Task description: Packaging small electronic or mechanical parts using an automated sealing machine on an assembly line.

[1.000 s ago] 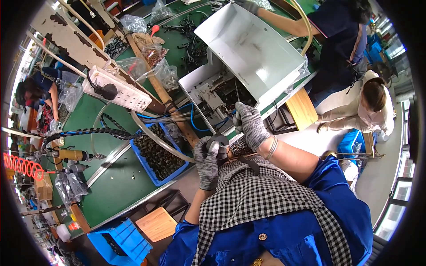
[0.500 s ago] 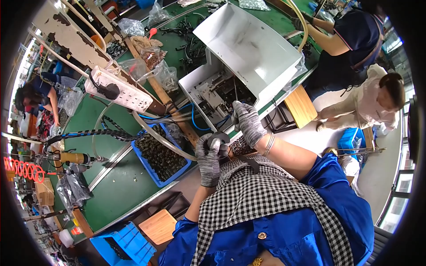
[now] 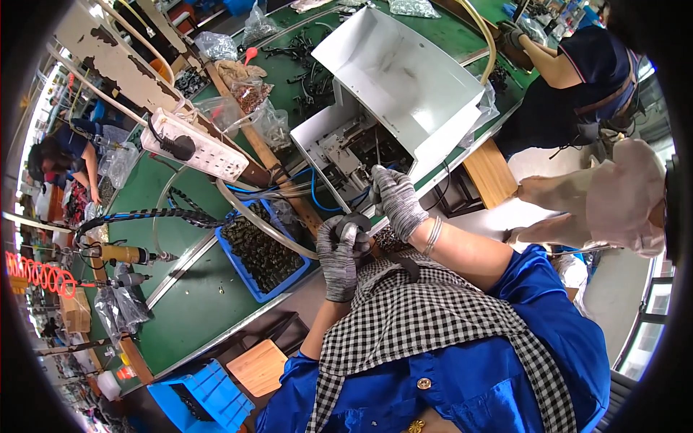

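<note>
Little has shifted since before: left hand (image 3: 338, 254) stays clamped on a dark round part (image 3: 353, 225) below the machine (image 3: 375, 115); right hand (image 3: 395, 200), fingers loosely curled, reaches into it. Blue tray (image 3: 263, 249) left of the machine remains full.

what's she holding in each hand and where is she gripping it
The left hand grips a small dark rounded part from below, fingers wrapped around it. The right hand reaches into the open white machine; whether it holds anything cannot be told.

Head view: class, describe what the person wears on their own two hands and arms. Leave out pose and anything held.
Both the left hand and the right hand wear speckled grey knit gloves. Thin silver bangles circle the right wrist. The forearms are bare below short bright blue sleeves, and a black-and-white checked apron covers the front.
</note>
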`<state>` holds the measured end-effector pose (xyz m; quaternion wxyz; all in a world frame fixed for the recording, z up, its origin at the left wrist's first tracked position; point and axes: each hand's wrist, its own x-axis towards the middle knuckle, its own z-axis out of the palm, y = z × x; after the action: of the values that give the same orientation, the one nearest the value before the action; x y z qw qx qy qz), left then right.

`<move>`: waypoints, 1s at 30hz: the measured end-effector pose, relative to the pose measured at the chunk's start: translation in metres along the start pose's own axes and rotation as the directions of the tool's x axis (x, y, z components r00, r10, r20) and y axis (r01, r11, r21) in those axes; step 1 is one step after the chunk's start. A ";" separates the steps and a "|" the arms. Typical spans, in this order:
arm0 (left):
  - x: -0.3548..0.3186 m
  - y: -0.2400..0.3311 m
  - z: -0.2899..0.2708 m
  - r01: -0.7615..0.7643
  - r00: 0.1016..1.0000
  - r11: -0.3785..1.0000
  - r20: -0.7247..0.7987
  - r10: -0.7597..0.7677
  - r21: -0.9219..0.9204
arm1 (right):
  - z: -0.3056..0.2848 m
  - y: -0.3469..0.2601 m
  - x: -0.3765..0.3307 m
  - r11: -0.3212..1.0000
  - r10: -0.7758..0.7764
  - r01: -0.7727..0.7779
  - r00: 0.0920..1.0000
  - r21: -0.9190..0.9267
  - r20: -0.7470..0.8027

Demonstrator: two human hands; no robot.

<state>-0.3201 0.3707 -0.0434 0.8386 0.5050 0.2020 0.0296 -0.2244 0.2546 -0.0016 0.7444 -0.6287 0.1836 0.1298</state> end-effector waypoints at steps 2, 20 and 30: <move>-0.001 0.000 0.001 0.005 1.000 1.000 0.000 -0.005 -0.007 | -0.002 -0.001 0.000 1.000 0.007 -0.006 1.000 -0.006 0.011; -0.001 -0.006 0.002 -0.054 0.997 0.998 -0.045 0.055 0.024 | -0.016 -0.005 -0.002 0.998 0.022 -0.020 0.999 -0.051 0.037; -0.010 -0.004 0.008 -0.089 0.993 0.995 -0.068 0.092 0.048 | -0.021 -0.009 0.001 0.997 0.054 -0.051 0.997 -0.055 0.052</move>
<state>-0.3269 0.3602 -0.0402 0.8171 0.5312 0.2089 0.0807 -0.2220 0.2328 0.0028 0.7284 -0.6396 0.1766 0.1711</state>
